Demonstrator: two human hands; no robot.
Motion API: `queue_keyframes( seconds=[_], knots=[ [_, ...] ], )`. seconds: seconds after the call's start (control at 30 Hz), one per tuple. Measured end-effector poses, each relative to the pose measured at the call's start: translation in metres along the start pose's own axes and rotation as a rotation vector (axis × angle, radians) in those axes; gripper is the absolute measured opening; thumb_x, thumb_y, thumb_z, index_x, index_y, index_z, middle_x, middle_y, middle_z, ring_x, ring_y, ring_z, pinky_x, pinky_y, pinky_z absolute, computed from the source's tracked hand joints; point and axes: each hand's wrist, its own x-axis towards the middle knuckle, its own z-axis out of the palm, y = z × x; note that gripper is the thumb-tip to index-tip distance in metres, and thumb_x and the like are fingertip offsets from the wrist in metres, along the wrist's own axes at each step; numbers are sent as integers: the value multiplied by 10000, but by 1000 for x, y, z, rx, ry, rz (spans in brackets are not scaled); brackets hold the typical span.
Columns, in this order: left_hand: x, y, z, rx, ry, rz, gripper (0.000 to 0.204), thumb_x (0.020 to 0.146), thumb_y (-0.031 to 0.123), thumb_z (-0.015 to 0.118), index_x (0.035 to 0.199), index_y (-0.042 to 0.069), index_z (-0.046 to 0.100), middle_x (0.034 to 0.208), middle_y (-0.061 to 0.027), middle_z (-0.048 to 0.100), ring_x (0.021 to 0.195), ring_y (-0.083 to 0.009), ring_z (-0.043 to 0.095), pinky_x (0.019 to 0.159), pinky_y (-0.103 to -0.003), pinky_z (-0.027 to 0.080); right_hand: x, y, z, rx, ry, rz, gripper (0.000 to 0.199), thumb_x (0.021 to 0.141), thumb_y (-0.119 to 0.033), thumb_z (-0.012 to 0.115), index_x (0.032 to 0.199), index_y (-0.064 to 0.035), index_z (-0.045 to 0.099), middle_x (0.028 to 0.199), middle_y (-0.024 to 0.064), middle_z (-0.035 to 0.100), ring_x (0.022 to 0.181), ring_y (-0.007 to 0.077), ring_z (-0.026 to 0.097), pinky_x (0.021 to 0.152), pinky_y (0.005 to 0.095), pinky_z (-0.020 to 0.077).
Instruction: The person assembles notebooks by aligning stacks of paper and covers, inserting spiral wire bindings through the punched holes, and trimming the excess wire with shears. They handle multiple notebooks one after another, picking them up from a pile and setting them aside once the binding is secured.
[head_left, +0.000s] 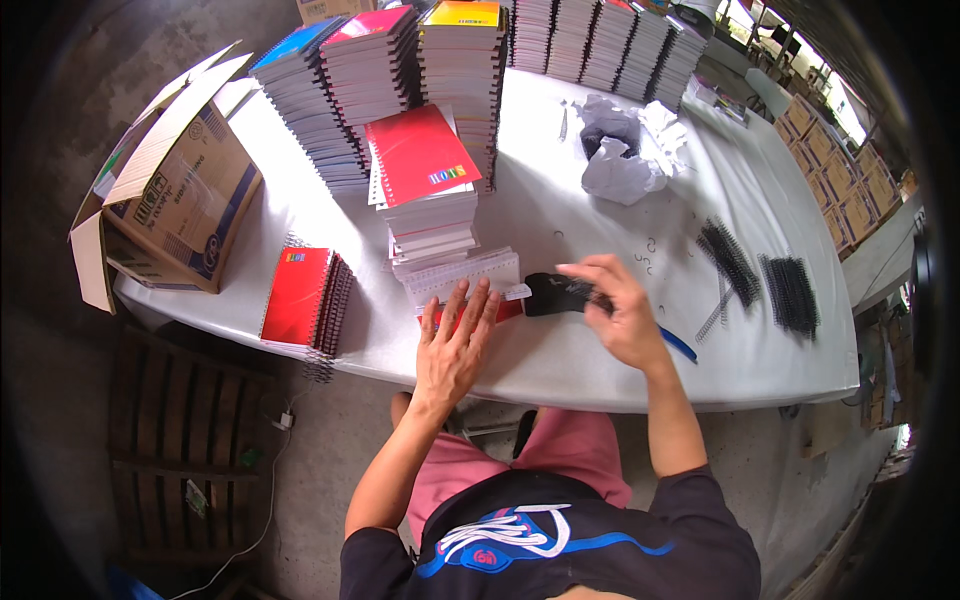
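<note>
My left hand (458,335) lies with its fingers outstretched on a small stack of punched white sheets (470,272) and a red notebook cover (510,309) at the table's near edge. Just right of it is a flat black piece (556,294), its kind unclear. Above that piece my right hand (622,312) hovers, index finger stretched left and thumb apart; I see nothing held in it. The blue handle of a tool (678,345) shows beside the right wrist. Behind the left hand rises a pile of punched sheets (432,222) topped with a red cover (420,150).
Finished red spiral notebooks (297,297) lie at left, near an open cardboard box (180,200). Tall notebook stacks (460,90) line the back. Crumpled white paper (625,170) sits behind my right hand. Black binding coils (789,297) lie at right on the white-covered table (560,370).
</note>
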Motion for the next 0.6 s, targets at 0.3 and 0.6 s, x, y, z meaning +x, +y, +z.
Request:
queue_keyframes(
  seconds=[0.3, 0.6],
  knots=[
    [3, 1, -1, -48, -31, -35, 484, 810, 145, 613, 1279, 149, 495, 1407, -145, 401, 1308, -302, 378, 1051, -499, 275, 28, 30, 49, -334, -101, -181, 563, 732, 22, 519, 1270, -140, 541, 1208, 104, 460, 895, 320, 609, 793, 420, 502],
    [2, 3, -2, -68, -21, -37, 417, 810, 137, 587, 1222, 140, 523, 1394, -155, 413, 1324, -333, 351, 1052, -501, 265, 18, 30, 58, -461, -74, -229, 693, 710, 57, 554, 1350, -186, 446, 1253, 110, 425, 873, 336, 621, 747, 408, 530]
  ],
)
